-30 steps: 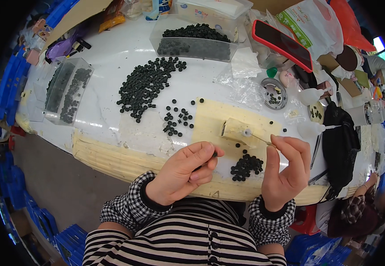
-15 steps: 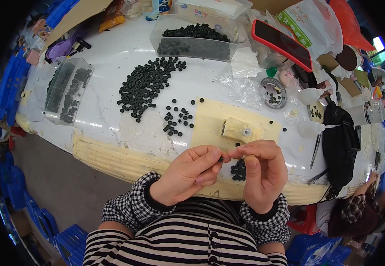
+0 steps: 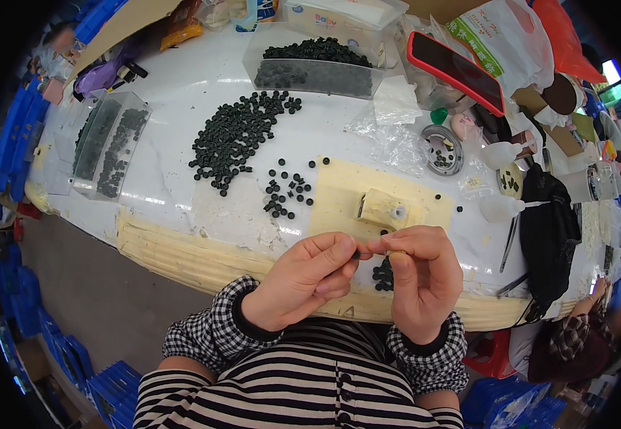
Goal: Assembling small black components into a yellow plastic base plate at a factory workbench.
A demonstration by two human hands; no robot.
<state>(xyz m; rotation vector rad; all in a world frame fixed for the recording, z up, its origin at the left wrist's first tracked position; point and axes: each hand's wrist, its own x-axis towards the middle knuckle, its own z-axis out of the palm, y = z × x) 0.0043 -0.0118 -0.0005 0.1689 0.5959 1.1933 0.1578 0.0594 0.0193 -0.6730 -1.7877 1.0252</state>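
Note:
My left hand [image 3: 303, 272] is closed, pinching a small round black part [image 3: 356, 255] between thumb and fingertips near the table's front edge. Close beside it, almost touching fingertips, my right hand [image 3: 428, 279] is also closed in a pinch; whatever lies between its fingers is too small to make out. Behind both hands stands a cream block with a pale peg [image 3: 380, 207] on a yellow sheet [image 3: 335, 187]. Several loose black parts [image 3: 382, 277] lie between my hands, partly hidden by the right one. A scattered group of black parts [image 3: 289, 191] lies farther left.
A big heap of black parts [image 3: 235, 139] spreads across the white table. Clear bins of them stand at the back [image 3: 314, 77] and left [image 3: 110, 146]. To the right are a round metal tin [image 3: 442, 151], a red-cased phone [image 3: 456, 71], a black cloth bag [image 3: 545, 232] and tweezers [image 3: 509, 243].

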